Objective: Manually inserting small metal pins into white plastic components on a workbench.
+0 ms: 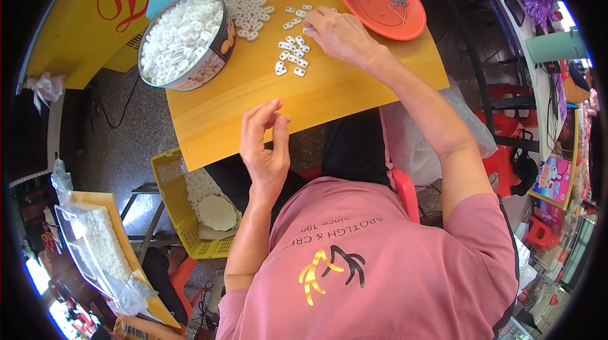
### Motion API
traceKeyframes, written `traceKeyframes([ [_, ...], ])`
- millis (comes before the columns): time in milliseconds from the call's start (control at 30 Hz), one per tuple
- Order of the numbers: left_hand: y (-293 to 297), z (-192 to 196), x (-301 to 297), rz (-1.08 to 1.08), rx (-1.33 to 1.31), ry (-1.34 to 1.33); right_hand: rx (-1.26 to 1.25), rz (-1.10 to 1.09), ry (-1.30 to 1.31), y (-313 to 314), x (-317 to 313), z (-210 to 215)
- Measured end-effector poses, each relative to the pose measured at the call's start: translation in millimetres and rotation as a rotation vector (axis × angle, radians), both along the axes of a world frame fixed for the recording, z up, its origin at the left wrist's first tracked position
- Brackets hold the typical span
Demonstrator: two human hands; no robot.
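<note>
My right hand [342, 35] is over the far part of the yellow table, its fingertips pinched together and pointing down. A small white plastic piece [307, 30] shows at the thumb, partly hidden by the fingers. Several white two-holed pieces [293, 52], some with dark spots in their holes, lie just left of that hand. A few more white pieces [291, 25] lie beyond them. My left hand [265, 144] is raised near the table's front edge. Its fingers are loosely bent, the thumb stands apart, and nothing shows between them.
A round tin [223, 55] heaped with white pieces stands at the table's left, beside a loose pile [244, 1]. At the right sits a red plate [415, 26] with small grey screws and thin sticks. A yellow crate [183, 229] is below at the left.
</note>
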State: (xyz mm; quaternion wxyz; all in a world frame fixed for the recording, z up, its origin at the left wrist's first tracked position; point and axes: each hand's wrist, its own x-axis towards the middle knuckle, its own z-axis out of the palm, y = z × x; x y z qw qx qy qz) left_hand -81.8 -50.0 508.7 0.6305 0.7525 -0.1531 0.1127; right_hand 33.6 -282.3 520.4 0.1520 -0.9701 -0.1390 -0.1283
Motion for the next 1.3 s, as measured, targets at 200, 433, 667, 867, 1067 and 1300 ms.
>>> traceKeyframes([
  [200,-21.6,1.0,18.0,-0.128,-0.161,0.21,0.876,-0.072,0.502,-4.3,-26.9,13.3],
  [433,-57.4,7.8,35.8,-0.107,-0.155,0.071,1.664,-0.008,0.613,9.0,-73.9,16.2],
  [667,-74.9,-0.9,35.1,-0.135,-0.349,0.125,2.148,-0.005,0.809,20.8,-100.3,6.0],
  [867,-79.5,4.2,34.2,-0.213,-0.322,0.166,2.042,-0.069,0.713,12.0,-107.9,7.8],
  [1067,-77.2,-1.3,38.1,-0.196,-0.359,0.339,1.443,-0.137,0.567,-20.4,-99.1,27.7],
  [1300,-72.5,-5.1,39.2,-0.23,-0.406,0.453,0.146,-0.177,-0.088,-138.8,-32.1,27.6],
])
